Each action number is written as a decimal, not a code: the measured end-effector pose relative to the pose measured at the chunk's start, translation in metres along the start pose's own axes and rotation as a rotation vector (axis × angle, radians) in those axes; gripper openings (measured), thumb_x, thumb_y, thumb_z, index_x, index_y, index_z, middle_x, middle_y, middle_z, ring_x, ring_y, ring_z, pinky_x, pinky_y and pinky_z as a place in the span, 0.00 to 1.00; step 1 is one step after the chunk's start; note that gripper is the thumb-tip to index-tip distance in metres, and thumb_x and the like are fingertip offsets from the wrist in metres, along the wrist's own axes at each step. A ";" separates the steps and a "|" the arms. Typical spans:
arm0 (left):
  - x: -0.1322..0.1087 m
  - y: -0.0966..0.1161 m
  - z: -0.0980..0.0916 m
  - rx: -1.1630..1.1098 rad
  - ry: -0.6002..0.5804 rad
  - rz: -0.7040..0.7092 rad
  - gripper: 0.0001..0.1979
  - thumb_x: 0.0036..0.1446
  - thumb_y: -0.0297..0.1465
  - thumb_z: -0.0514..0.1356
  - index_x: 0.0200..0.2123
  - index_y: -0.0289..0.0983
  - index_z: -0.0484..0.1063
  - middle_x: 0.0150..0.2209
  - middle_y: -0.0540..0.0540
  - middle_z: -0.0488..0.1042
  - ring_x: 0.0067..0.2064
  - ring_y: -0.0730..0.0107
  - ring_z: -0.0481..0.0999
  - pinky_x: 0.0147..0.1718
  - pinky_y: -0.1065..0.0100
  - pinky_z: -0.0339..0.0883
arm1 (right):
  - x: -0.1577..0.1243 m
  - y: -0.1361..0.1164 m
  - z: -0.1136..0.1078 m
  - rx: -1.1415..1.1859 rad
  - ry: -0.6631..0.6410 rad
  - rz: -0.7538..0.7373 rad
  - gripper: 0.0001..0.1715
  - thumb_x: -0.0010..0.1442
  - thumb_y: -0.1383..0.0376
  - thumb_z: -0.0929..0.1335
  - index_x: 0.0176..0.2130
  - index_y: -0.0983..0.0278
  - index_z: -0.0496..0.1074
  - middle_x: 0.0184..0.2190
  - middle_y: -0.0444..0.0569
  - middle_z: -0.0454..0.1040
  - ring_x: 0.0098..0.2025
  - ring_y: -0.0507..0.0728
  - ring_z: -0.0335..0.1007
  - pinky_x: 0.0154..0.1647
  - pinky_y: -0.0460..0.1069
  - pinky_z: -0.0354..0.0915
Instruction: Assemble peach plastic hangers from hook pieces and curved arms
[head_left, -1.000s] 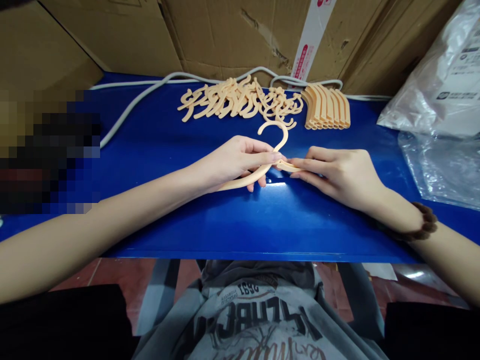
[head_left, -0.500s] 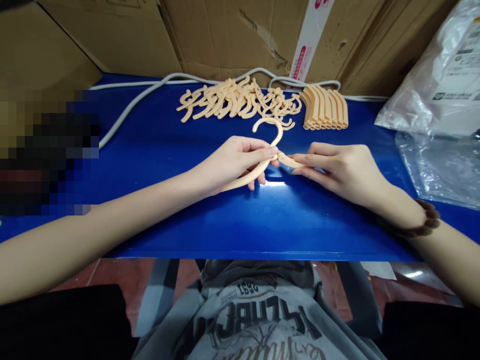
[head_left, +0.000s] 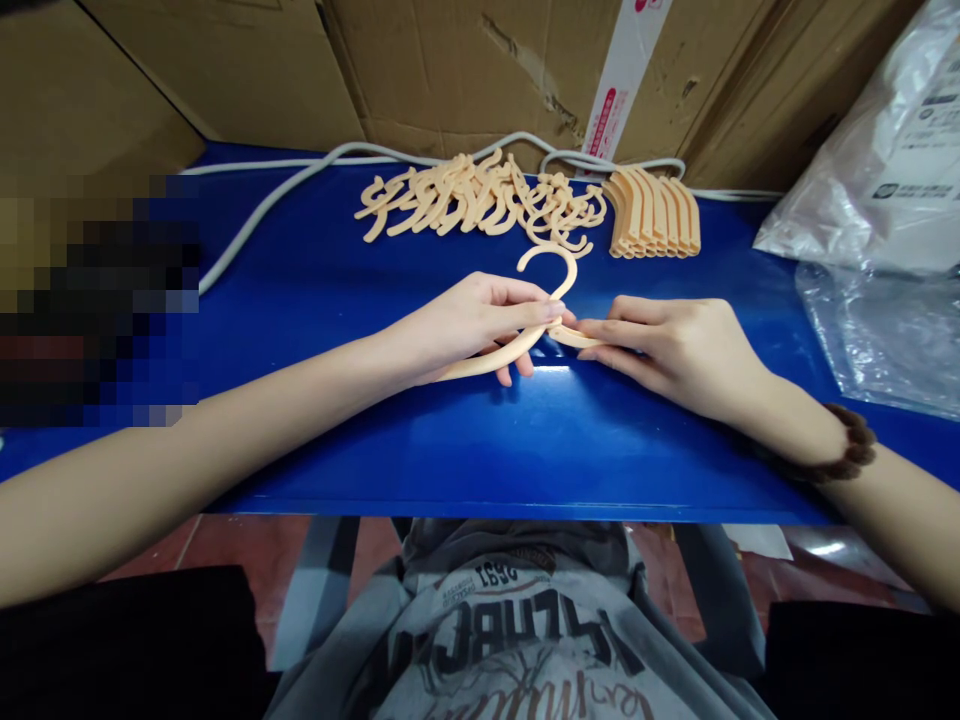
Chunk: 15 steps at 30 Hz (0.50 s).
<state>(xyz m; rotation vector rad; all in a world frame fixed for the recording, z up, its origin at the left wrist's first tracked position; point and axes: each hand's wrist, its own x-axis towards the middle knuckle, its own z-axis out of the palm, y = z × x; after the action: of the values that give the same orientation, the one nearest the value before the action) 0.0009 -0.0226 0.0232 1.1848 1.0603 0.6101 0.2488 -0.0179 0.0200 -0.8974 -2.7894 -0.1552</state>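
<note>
Above the middle of the blue table, my left hand point(head_left: 499, 325) is closed around a cream plastic hanger point(head_left: 502, 358). Its curved hook point(head_left: 568, 262) rises past my thumb and bends to the left, while one arm of it runs back under my palm. My right hand point(head_left: 675, 345) pinches a short curved hanger arm point(head_left: 576, 338) in the same cream colour. The inner end of that arm meets the hanger at my left fingertips; whether the two are locked together, I cannot tell, because fingers cover the joint.
Behind my hands lie a heap of curved hanger arms point(head_left: 450, 200), a small pile of hooks point(head_left: 566, 210) and a neat stack of arms point(head_left: 654, 215). A white cable point(head_left: 277, 205) runs along the back before cardboard boxes point(head_left: 465, 70). Plastic bags point(head_left: 870, 190) lie at right.
The hanger and its hook have shifted slightly right and down. The short arm in my right hand sits a little lower and closer to the hanger's middle.
</note>
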 end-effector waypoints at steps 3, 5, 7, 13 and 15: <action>0.000 0.000 0.000 -0.004 0.002 0.000 0.09 0.72 0.28 0.61 0.46 0.32 0.83 0.20 0.52 0.74 0.22 0.76 0.76 0.19 0.79 0.67 | 0.000 0.000 0.001 -0.007 0.017 0.004 0.25 0.78 0.54 0.61 0.59 0.60 0.80 0.39 0.49 0.81 0.35 0.53 0.76 0.29 0.48 0.55; 0.001 0.000 0.000 0.001 0.000 -0.003 0.09 0.72 0.28 0.61 0.44 0.32 0.83 0.20 0.52 0.73 0.21 0.76 0.75 0.19 0.79 0.67 | 0.000 0.000 0.002 -0.013 0.022 0.006 0.25 0.78 0.54 0.61 0.59 0.60 0.80 0.38 0.49 0.81 0.35 0.53 0.76 0.29 0.48 0.55; 0.001 0.001 -0.001 0.013 -0.010 -0.013 0.10 0.72 0.29 0.61 0.42 0.32 0.82 0.19 0.52 0.73 0.20 0.76 0.75 0.19 0.78 0.67 | 0.000 0.000 0.002 -0.021 0.020 0.001 0.25 0.78 0.54 0.61 0.60 0.59 0.80 0.38 0.49 0.81 0.35 0.53 0.76 0.30 0.48 0.55; 0.003 0.000 -0.003 0.055 -0.055 -0.009 0.10 0.72 0.27 0.60 0.39 0.32 0.80 0.18 0.51 0.74 0.20 0.76 0.75 0.20 0.78 0.68 | -0.001 0.000 0.004 -0.031 0.027 -0.022 0.25 0.78 0.54 0.61 0.59 0.60 0.81 0.37 0.48 0.81 0.35 0.53 0.76 0.30 0.48 0.56; 0.004 0.000 -0.004 0.072 -0.065 -0.003 0.10 0.72 0.27 0.59 0.39 0.32 0.80 0.19 0.51 0.74 0.19 0.77 0.75 0.20 0.79 0.67 | -0.001 0.000 0.004 -0.022 0.027 -0.028 0.25 0.78 0.54 0.61 0.58 0.60 0.81 0.37 0.48 0.81 0.34 0.53 0.76 0.30 0.48 0.56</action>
<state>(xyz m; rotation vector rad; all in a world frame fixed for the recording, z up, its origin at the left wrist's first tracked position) -0.0009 -0.0182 0.0216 1.2574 1.0359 0.5306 0.2488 -0.0182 0.0160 -0.8549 -2.7820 -0.2016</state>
